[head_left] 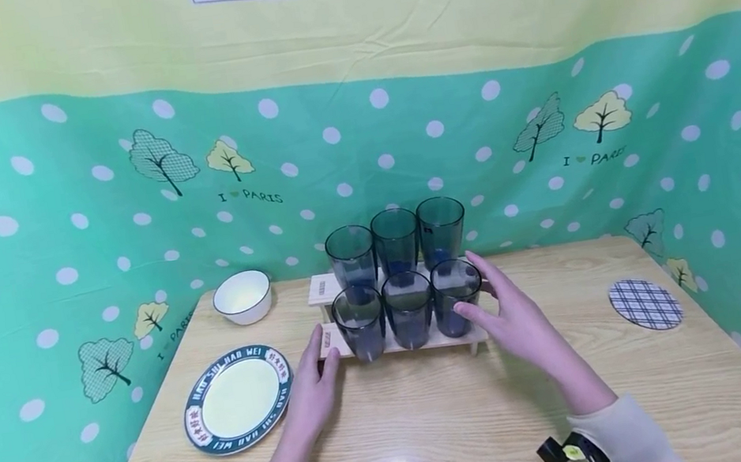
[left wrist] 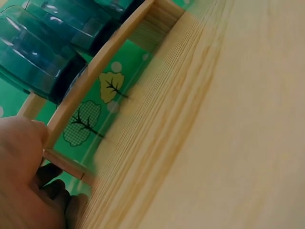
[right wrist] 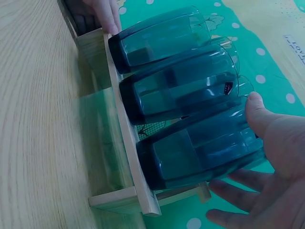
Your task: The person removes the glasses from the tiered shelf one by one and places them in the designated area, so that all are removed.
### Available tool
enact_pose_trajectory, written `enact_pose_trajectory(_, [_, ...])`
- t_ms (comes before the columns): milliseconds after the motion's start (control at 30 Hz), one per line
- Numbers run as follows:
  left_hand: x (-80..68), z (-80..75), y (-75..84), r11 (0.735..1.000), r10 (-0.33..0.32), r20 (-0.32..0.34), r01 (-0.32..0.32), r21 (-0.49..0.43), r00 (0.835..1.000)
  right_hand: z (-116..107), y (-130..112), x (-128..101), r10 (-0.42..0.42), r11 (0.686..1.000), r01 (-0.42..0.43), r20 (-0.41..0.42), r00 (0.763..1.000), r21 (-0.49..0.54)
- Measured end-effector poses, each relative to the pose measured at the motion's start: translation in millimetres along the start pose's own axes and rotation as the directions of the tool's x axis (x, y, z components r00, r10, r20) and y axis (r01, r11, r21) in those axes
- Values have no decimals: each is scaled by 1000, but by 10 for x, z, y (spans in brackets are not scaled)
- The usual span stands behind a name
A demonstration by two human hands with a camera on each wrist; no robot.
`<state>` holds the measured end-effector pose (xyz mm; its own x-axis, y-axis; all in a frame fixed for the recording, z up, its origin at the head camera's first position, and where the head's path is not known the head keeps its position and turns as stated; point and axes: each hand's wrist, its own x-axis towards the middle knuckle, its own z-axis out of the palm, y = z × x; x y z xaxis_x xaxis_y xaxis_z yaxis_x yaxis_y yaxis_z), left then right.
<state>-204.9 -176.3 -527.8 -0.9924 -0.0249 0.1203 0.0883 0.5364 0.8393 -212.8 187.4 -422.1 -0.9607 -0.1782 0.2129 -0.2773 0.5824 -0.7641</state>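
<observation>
A two-tier wooden rack [head_left: 329, 341] carries two rows of dark, see-through drinking glasses. My left hand [head_left: 311, 391] holds the rack's left end; in the left wrist view, its thumb lies against the shelf edge and the other fingers curl beside the end leg. At the lower tier's right end stands a glass [head_left: 458, 299], upright. Around it my right hand [head_left: 516, 321] spreads, thumb at the near side and fingers behind. Close up, the thumb overlaps this glass [right wrist: 190, 148] near its rim, while the lower fingers are spread and look apart from it.
To the left lies a plate [head_left: 278, 368] with a dark green patterned rim, and behind it a white bowl [head_left: 244, 314]. A round checked mat [head_left: 645, 303] lies at the table's right. A green polka-dot cloth [head_left: 386, 141] hangs around the wooden table [head_left: 428, 422].
</observation>
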Motion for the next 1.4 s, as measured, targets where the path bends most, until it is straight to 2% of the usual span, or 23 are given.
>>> enact_pose_trajectory(500, [-1, 14, -11, 1000, -9, -15, 9, -12, 1000, -73, -6, 44, 23, 1000, -24, 54, 998, 20])
enact_pose_trajectory(800, [13, 6, -10, 1000, -24, 4, 24, -18, 1000, -4, 36, 67, 8, 996, -13, 59, 998, 85])
enact_pose_trajectory(1400, [-11, 14, -22, 1000, 3, -14, -3, -9, 1000, 64, 23, 67, 87, 980, -92, 37, 996, 178])
